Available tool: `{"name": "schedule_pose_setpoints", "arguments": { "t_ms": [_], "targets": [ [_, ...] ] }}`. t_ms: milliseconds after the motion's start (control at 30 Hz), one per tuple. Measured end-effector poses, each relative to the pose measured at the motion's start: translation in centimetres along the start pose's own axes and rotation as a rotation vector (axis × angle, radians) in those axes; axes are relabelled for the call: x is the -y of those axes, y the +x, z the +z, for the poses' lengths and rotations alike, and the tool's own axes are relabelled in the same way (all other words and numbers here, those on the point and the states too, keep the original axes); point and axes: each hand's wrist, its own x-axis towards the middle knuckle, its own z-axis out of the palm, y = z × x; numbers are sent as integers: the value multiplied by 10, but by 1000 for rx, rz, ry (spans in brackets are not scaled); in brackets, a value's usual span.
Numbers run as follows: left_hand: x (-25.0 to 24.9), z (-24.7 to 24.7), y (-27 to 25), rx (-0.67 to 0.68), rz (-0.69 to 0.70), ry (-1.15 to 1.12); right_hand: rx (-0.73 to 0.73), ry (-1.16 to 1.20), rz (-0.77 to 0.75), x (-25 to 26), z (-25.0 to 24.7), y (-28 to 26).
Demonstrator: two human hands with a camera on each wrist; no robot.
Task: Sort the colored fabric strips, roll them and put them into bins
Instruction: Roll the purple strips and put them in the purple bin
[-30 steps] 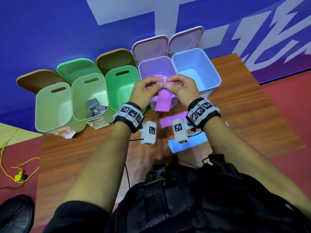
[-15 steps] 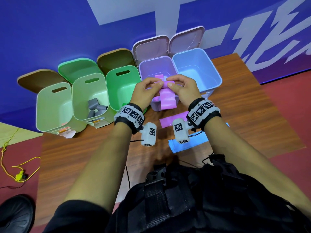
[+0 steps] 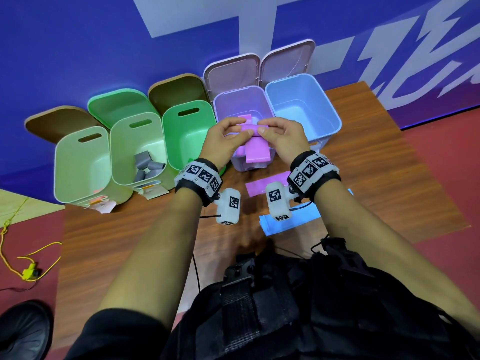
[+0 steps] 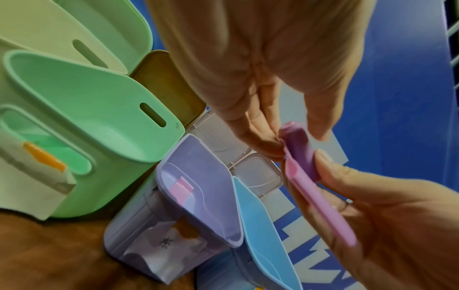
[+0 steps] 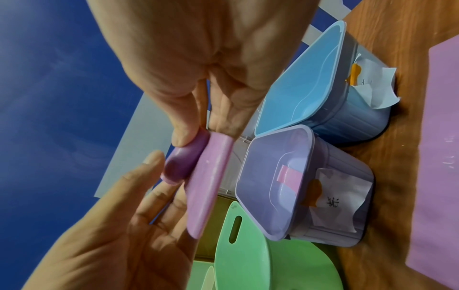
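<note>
1. I have my left hand (image 3: pixel 225 141) and right hand (image 3: pixel 281 137) each pinching the half-rolled pink strip (image 3: pixel 255 149) in a clamped grip.
2. The strip hangs over the purple bin (image 3: pixel 242 105), at the desk's (image 3: pixel 389 178) far edge.

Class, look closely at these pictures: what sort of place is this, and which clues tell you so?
Probably a staged recording or demo area, not a home. A printed blue banner wall stands behind a small wooden table, paper-labelled sorting bins line its edge, and coded marker bands wrap both wrists.
</note>
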Motion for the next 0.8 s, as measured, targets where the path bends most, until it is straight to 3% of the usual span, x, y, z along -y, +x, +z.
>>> {"name": "schedule_pose_setpoints", "arguments": {
  "t_ms": [800],
  "targets": [
    [1, 1, -3, -33, 4, 4, 2, 14, -1, -3, 0, -2]
  ]
}}
